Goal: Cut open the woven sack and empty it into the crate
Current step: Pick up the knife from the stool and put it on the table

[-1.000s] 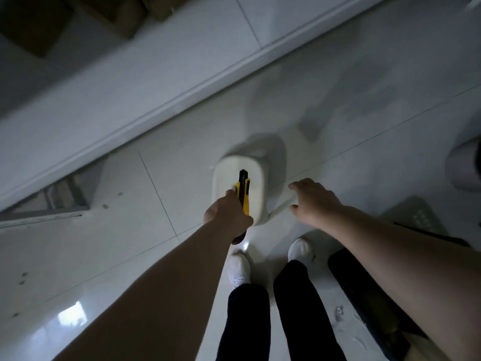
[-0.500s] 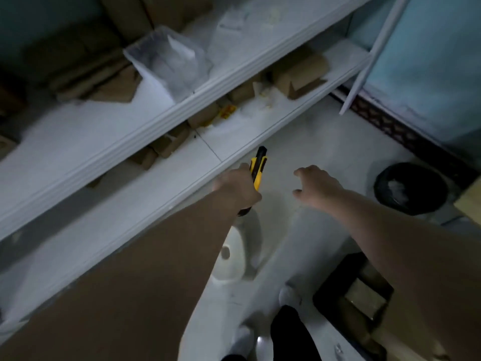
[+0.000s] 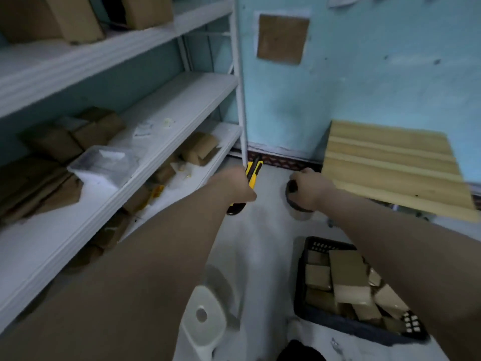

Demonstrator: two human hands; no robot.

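Pale blue wall (image 3: 364, 87) fills the top R, w/ a brown square panel (image 3: 282, 39) fixed high up on it. White shelf unit (image 3: 182, 108) runs down the whole L side in several tiers. Cardboard boxes (image 3: 52, 142) sit on the top, middle & lower tiers. A clear plastic tub (image 3: 104, 162) stands at the middle tier's front edge. Wooden slatted top (image 3: 390, 165) juts in from the R, against the wall. Pale floor (image 3: 263, 230) shows between shelf unit and slats.

Crate (image 3: 299, 280) is dark plastic, on the floor btm R, below the R forearm and well apart from both hands. It holds a jumble of brown boxes (image 3: 348, 277), some tilted. White stool (image 3: 205, 316) w/ a hole in its seat stands just L of the crate, near btm centre. Small round bin (image 3: 299, 214) w/ a dark liner sits on the floor near the wall, partly hidden behind the R hand (image 3: 312, 188).

Both arms reach fwd, hands apart at mid-frame. L hand (image 3: 240, 186) is wrapped round a yellow-black utility knife (image 3: 253, 169), fist closed on the handle. The knife's far end points up & away toward the shelf unit's corner post; can't tell if the blade is out. R hand holds nothing, fingers loosely curled downward in front of the bin. Whether it touches the bin, can't tell.
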